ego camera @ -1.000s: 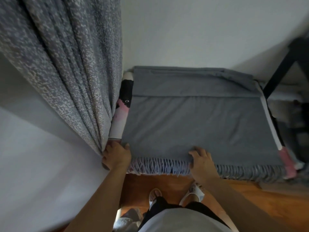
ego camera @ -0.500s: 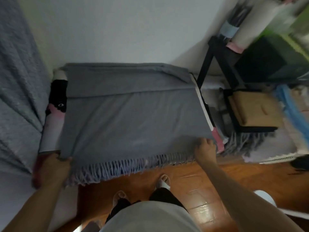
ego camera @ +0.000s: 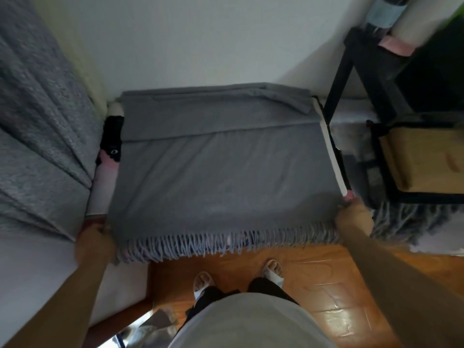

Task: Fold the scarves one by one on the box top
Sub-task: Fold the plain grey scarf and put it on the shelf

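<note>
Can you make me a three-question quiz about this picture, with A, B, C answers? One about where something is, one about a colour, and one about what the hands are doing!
1. Where is the fringe of the grey woven scarf?
A. At the wall side
B. At the edge nearest the person
C. On the black shelf

2. What colour is the floor?
A. Orange-brown wood
B. Green
C. White tile

3. What are the left hand and right hand doing?
A. Hanging free
B. Each holds a near corner of the scarf
C. Both rest on the curtain

Answers:
1. B, the tassels hang over the near edge above the feet.
2. A, shiny wooden boards show below the fringe.
3. B, each grip sits at one fringed corner.
</note>
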